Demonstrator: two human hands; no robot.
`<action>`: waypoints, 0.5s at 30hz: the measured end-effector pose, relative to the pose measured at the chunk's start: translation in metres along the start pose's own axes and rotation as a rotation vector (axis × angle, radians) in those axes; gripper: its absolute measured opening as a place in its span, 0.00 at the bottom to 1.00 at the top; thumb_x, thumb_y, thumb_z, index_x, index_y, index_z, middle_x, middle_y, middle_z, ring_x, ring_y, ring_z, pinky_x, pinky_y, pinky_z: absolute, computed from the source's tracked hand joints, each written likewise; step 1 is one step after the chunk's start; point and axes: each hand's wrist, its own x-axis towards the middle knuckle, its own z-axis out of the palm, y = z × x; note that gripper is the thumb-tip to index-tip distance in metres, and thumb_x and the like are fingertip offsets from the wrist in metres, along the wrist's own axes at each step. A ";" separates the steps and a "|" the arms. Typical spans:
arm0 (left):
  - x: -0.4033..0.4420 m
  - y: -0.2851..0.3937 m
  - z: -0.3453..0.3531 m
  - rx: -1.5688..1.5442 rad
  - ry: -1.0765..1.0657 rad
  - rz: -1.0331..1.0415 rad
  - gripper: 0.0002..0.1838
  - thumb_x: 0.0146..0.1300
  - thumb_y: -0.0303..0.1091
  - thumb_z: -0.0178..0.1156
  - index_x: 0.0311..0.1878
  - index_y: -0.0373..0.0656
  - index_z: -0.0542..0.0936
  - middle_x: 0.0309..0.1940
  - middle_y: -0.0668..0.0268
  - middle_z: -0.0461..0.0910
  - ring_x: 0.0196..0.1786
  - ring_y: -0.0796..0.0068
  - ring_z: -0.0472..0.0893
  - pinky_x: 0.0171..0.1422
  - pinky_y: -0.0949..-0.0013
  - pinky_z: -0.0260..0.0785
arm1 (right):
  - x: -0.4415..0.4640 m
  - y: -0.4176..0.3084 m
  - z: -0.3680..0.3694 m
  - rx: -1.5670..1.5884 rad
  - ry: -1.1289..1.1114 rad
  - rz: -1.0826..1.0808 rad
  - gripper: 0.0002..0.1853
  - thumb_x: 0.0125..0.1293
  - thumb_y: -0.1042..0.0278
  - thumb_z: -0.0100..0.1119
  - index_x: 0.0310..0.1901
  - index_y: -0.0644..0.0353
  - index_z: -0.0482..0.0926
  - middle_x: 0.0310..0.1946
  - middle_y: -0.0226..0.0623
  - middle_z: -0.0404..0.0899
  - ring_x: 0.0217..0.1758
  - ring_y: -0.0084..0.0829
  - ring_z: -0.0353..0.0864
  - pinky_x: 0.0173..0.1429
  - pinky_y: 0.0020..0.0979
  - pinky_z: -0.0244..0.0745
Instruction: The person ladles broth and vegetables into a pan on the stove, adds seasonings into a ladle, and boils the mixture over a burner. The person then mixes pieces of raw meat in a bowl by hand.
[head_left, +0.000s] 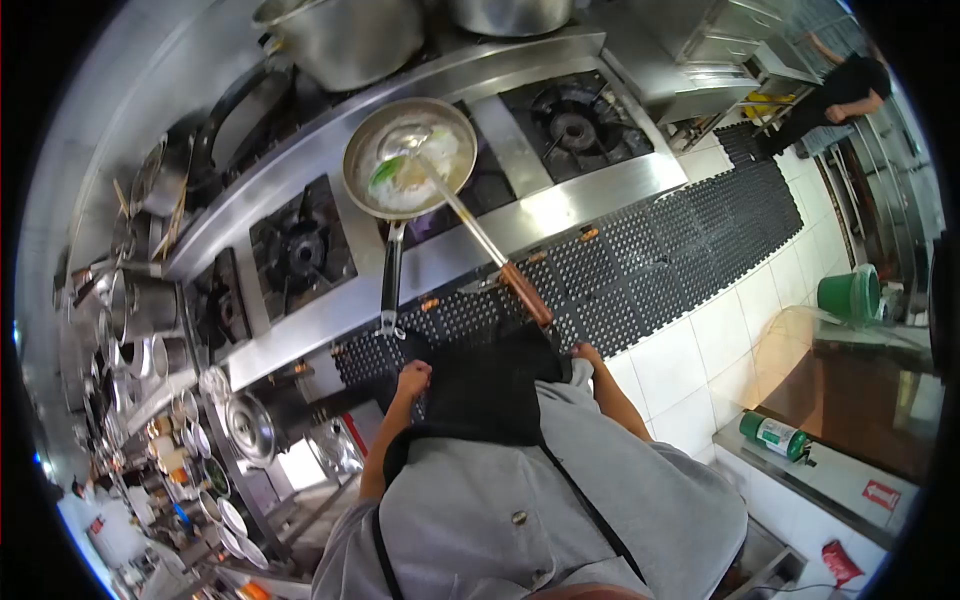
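My left hand (415, 379) is closed at the left edge of the black apron (480, 395). Whether it grips the cloth is unclear. On the apron's other side, my right hand (584, 354) is only partly visible, its fingers curled near the grey shirt cloth. In front of me a frying pan (352, 182) sits on the stove, its black handle (391, 280) pointing toward me. Bubbling, whitish liquid and a green piece (385, 173) are in it. A ladle (470, 220) rests in the pan, its brown grip (526, 293) jutting over the stove's front edge. Neither hand touches pan or ladle.
Gas burners (574, 131) flank the pan on the steel stove (560, 205). Large pots (350, 45) stand behind. A black rubber mat (660, 250) covers the floor. Another person (850, 95) is at the far right. A green bucket (848, 294) and green bottle (772, 435) are at right.
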 end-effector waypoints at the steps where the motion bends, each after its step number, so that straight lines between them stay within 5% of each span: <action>1: 0.014 -0.025 -0.001 0.204 0.011 0.156 0.08 0.56 0.34 0.57 0.35 0.41 0.80 0.20 0.63 0.78 0.21 0.70 0.77 0.26 0.66 0.70 | 0.002 -0.001 0.001 0.005 0.002 -0.014 0.18 0.57 0.56 0.47 0.39 0.61 0.79 0.40 0.55 0.78 0.48 0.53 0.77 0.51 0.45 0.72; 3: 0.003 -0.039 -0.001 0.395 0.024 0.288 0.08 0.54 0.34 0.58 0.35 0.42 0.80 0.22 0.61 0.79 0.24 0.66 0.80 0.30 0.63 0.72 | 0.012 0.008 0.008 0.017 -0.028 -0.034 0.17 0.58 0.55 0.48 0.38 0.57 0.80 0.39 0.53 0.79 0.47 0.52 0.77 0.49 0.44 0.73; 5: -0.031 -0.018 0.000 0.089 0.080 -0.116 0.08 0.53 0.33 0.55 0.33 0.45 0.82 0.32 0.58 0.81 0.36 0.59 0.82 0.41 0.59 0.73 | 0.037 0.037 0.017 0.051 -0.125 -0.159 0.17 0.58 0.55 0.49 0.38 0.58 0.80 0.38 0.53 0.79 0.47 0.52 0.77 0.48 0.44 0.72; 6: -0.008 -0.064 0.003 0.188 0.154 0.134 0.09 0.54 0.29 0.48 0.31 0.43 0.79 0.17 0.68 0.75 0.18 0.76 0.72 0.20 0.71 0.63 | 0.028 0.025 0.006 0.037 -0.138 -0.161 0.17 0.58 0.55 0.49 0.38 0.58 0.80 0.38 0.53 0.79 0.47 0.52 0.77 0.48 0.44 0.72; 7: -0.012 -0.071 0.006 0.175 0.159 0.121 0.09 0.54 0.29 0.48 0.31 0.43 0.79 0.17 0.68 0.75 0.18 0.76 0.72 0.20 0.71 0.63 | 0.010 0.004 -0.010 -0.024 -0.134 -0.133 0.17 0.58 0.55 0.50 0.38 0.58 0.80 0.38 0.54 0.79 0.47 0.52 0.78 0.48 0.43 0.72; 10: -0.033 -0.076 0.010 0.299 0.082 0.015 0.11 0.53 0.34 0.50 0.33 0.43 0.81 0.38 0.53 0.80 0.44 0.54 0.80 0.49 0.55 0.72 | 0.009 -0.004 -0.024 -0.056 -0.139 -0.086 0.17 0.57 0.55 0.51 0.38 0.59 0.80 0.37 0.55 0.79 0.46 0.52 0.78 0.48 0.43 0.72; 13: -0.046 -0.092 0.017 0.324 0.110 0.069 0.14 0.56 0.37 0.49 0.33 0.40 0.80 0.38 0.50 0.80 0.44 0.50 0.79 0.50 0.53 0.71 | 0.000 -0.034 -0.040 -0.126 -0.069 -0.064 0.16 0.55 0.57 0.54 0.39 0.59 0.81 0.38 0.55 0.79 0.47 0.51 0.78 0.48 0.42 0.72; 15: -0.033 -0.115 0.020 0.782 0.049 0.247 0.15 0.57 0.39 0.48 0.34 0.39 0.80 0.39 0.50 0.79 0.45 0.48 0.79 0.49 0.51 0.71 | 0.003 -0.039 -0.044 -0.179 -0.010 -0.071 0.11 0.54 0.64 0.56 0.35 0.60 0.81 0.31 0.46 0.82 0.37 0.41 0.83 0.41 0.38 0.75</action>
